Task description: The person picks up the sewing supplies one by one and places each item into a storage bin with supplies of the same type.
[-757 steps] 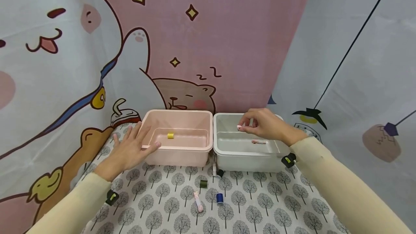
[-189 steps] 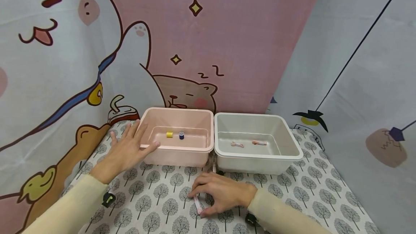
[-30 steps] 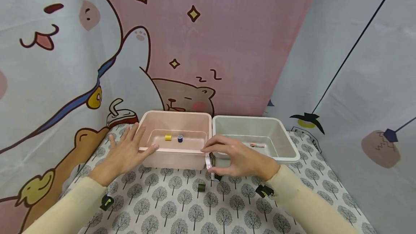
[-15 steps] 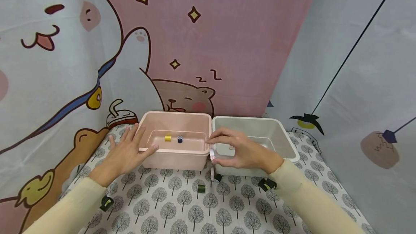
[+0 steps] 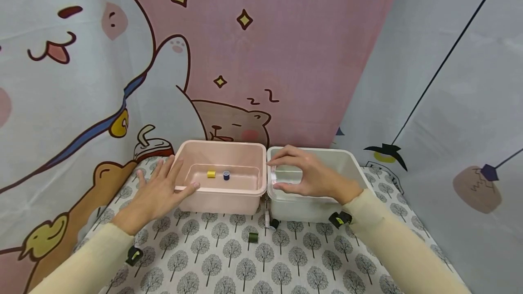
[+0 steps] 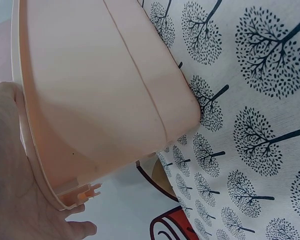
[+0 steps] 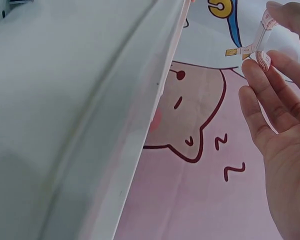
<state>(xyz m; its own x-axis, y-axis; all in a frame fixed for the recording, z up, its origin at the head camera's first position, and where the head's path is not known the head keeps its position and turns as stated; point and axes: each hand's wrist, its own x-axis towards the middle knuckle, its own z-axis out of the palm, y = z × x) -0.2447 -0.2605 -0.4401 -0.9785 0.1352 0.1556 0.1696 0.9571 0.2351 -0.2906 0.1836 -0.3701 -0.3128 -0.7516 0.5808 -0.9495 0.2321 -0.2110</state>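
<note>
Between thumb and fingertips, my right hand (image 5: 310, 176) pinches a folded soft tape measure (image 5: 273, 176) above the left side of the grey-white bin (image 5: 310, 208). The right wrist view shows the pale pink tape measure (image 7: 263, 42) spanning thumb and fingers, its brass-coloured end sticking out. My left hand (image 5: 157, 196) rests with spread fingers on the left rim of the pink bin (image 5: 222, 201). Inside the pink bin lie a yellow thread spool (image 5: 211, 174) and a blue thread spool (image 5: 226, 175). My right hand hides the grey-white bin's floor.
On the tree-print cloth (image 5: 229, 257) lie a dark green spool (image 5: 253, 237) and a black spool (image 5: 274, 224). A narrow whitish strip (image 5: 267, 219) lies near the gap between the bins. A printed curtain (image 5: 302, 58) hangs behind.
Over the last second my right hand has carried the tape measure up and away from me, from before the bins' gap to over the grey-white bin. My left hand has stayed put.
</note>
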